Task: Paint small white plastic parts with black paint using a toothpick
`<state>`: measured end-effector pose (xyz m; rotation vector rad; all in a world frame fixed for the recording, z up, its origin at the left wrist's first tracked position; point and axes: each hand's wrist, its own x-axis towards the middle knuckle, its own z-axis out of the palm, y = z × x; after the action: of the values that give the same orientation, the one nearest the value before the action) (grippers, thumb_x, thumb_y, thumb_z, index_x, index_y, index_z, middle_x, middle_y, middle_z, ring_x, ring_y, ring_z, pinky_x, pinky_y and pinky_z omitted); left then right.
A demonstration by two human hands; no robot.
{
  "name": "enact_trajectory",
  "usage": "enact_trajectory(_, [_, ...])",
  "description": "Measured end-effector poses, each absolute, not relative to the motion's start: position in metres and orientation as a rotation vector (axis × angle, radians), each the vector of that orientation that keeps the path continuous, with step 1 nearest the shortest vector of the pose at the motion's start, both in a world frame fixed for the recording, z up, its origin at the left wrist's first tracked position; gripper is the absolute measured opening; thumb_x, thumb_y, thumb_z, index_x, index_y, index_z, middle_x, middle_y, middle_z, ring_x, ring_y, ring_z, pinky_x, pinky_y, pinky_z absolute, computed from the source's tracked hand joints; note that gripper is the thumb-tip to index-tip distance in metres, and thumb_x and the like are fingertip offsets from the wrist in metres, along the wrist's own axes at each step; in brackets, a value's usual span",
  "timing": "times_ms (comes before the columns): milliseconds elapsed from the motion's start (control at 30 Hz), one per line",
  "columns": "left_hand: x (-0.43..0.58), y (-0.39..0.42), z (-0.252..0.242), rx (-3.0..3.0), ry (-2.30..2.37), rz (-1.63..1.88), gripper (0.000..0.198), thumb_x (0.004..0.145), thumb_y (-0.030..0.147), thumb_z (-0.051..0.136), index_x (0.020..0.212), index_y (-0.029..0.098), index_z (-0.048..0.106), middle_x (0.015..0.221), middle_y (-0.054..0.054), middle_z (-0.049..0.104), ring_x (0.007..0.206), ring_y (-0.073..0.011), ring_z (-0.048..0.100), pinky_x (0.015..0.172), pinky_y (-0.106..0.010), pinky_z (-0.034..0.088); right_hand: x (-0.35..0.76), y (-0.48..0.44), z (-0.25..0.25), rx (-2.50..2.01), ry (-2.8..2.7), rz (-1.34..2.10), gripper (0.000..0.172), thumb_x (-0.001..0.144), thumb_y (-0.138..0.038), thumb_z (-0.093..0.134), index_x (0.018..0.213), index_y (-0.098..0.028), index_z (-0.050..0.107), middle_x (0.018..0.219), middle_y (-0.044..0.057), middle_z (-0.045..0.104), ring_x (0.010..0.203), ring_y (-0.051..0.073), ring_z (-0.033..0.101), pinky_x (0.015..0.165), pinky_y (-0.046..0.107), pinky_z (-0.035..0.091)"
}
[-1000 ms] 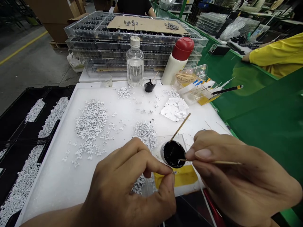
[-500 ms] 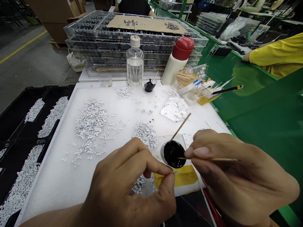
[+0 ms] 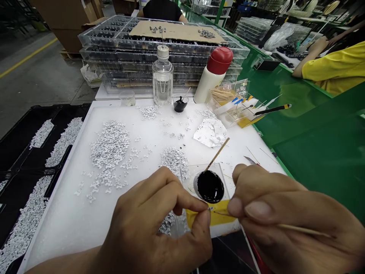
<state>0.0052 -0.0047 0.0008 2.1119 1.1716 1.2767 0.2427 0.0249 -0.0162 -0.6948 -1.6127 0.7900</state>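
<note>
White foam bd (image 3: pixel 54 232): L fingers (image 3: pixel 194 204) pinching tiny pc (image 3: pixel 210 208), R fingers (image 3: pixel 256 210) pinching toothpick (image 3: pixel 302 229)

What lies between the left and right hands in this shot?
In the head view, yellow tape lies between the left hand and right hand, with the tip of the toothpick held in the right hand crossing it.

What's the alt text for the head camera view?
Two bare hands work over a white foam board: the left hand pinches a tiny pale piece, and the right hand holds a thin wooden stick with its tip near that piece. A round dish of glossy black paste sits just beyond, near heaps of small white pieces.
</note>
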Motion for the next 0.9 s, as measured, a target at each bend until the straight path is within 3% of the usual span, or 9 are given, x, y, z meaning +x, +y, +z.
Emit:
enact_trajectory(200, [0.006, -0.007, 0.001, 2.129, 1.158, 1.255, 0.021, 0.105, 0.005, 0.071, 0.096, 0.024, 0.076, 0.079, 0.007, 0.069, 0.066, -0.0086, 0.072, 0.055, -0.017, 0.060, 0.245, 0.016, -0.021, -0.652, -1.666, 0.766, 0.049, 0.096, -0.029, 0.114, 0.138, -0.033, 0.091, 0.113, 0.010, 0.094, 0.098, 0.036, 0.089, 0.080, 0.053, 0.079])
enact_trajectory(367, [0.005, -0.008, 0.003, 2.130, 1.161, 1.268, 0.021, 0.104, 0.005, 0.070, 0.097, 0.023, 0.077, 0.079, 0.007, 0.069, 0.066, -0.0085, 0.072, 0.055, -0.017, 0.059, 0.249, 0.012, -0.025, -0.496, -1.772, 0.800, 0.047, 0.118, -0.007, 0.083, 0.162, -0.025, 0.081, 0.126, 0.008, 0.093, 0.095, 0.023, 0.085, 0.086, 0.041, 0.079])
enact_trajectory(533, [0.006, -0.010, 0.000, 2.131, 1.158, 1.267, 0.021, 0.104, 0.005, 0.071, 0.096, 0.023, 0.076, 0.078, 0.007, 0.068, 0.065, -0.0079, 0.071, 0.055, -0.016, 0.058, 0.246, 0.013, -0.019, -0.451, -1.803, 0.744, 0.032, 0.122, -0.004, 0.080, 0.152, -0.014, 0.079, 0.127, 0.008, 0.091, 0.104, 0.018, 0.085, 0.093, 0.031, 0.079])
enact_trajectory(900, [0.003, -0.008, 0.000, 2.107, 1.170, 1.282, 0.021, 0.104, 0.005, 0.072, 0.096, 0.023, 0.076, 0.079, 0.008, 0.067, 0.066, -0.0075, 0.071, 0.055, -0.016, 0.058, 0.248, 0.013, -0.011, -0.511, -1.846, 0.721, 0.025, 0.125, -0.012, 0.082, 0.148, -0.018, 0.079, 0.128, 0.004, 0.091, 0.106, 0.015, 0.086, 0.102, 0.032, 0.076])
